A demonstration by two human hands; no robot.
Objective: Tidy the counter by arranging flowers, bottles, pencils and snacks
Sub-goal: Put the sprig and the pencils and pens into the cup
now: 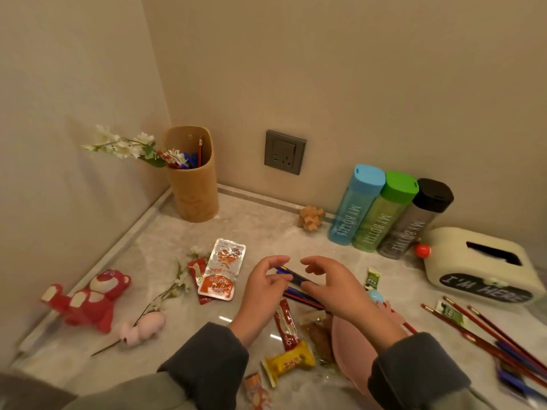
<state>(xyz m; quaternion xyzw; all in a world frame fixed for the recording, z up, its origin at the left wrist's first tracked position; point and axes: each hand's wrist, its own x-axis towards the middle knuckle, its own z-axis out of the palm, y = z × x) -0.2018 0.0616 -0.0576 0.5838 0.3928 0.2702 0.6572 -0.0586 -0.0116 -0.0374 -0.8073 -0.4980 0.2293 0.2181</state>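
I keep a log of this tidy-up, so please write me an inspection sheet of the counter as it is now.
Surface: pale marble counter, things scattered over it.
Job's things: holder in the corner with flowers and pencils inside; three bottles upright in a row against the wall; one flower stem lying flat; snack packets and red pencils loose.
Clutter: red bear toy, pink toy, wooden puzzle, tissue box.
Hands: left hand and right hand both pinch blue pencils above the counter.
Cables: nothing seen.
Surroundings: beige walls, a wall socket.
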